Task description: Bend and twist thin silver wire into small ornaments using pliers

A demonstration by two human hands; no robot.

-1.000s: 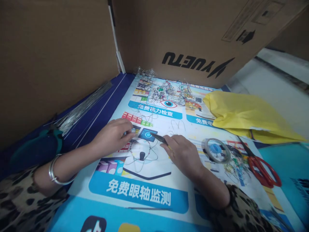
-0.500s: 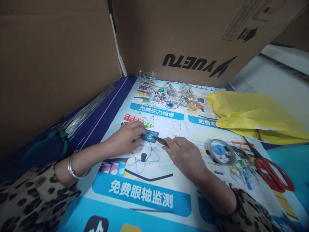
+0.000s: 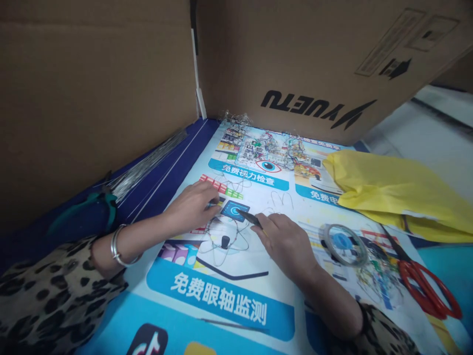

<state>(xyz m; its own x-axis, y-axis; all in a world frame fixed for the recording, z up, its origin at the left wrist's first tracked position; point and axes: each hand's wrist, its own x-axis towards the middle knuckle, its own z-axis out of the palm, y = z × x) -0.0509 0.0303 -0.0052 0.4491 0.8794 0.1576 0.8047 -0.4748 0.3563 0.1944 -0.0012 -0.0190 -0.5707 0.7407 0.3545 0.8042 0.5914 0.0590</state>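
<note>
My right hand [image 3: 286,241] is closed round a dark, pointed tool [image 3: 249,216], its tip aimed left over a blue printed square of the poster sheet. Across from the tip, my left hand [image 3: 197,204] has its thumb and fingers pinched together at the top of a thin wire piece [image 3: 236,246]. That piece has petal-like loops and a ring of tiny coloured beads, and lies against the sheet below both hands. The exact spot where the fingers grip the fine wire is hard to see. Farther back lies a separate bent wire [image 3: 282,199].
Tangled beaded wires [image 3: 271,148] lie at the back near a cardboard box [image 3: 295,54]. At left are a bundle of straight wires [image 3: 148,162] and teal-handled pliers [image 3: 84,212]. A tape roll [image 3: 364,256], red scissors [image 3: 428,288] and yellow cloth-like material [image 3: 399,182] occupy the right.
The whole view has shifted, so the scene sits farther right and lower. My left fingers have drawn slightly left, baring more of the printed blue square. The right hand keeps its hold on the tool.
</note>
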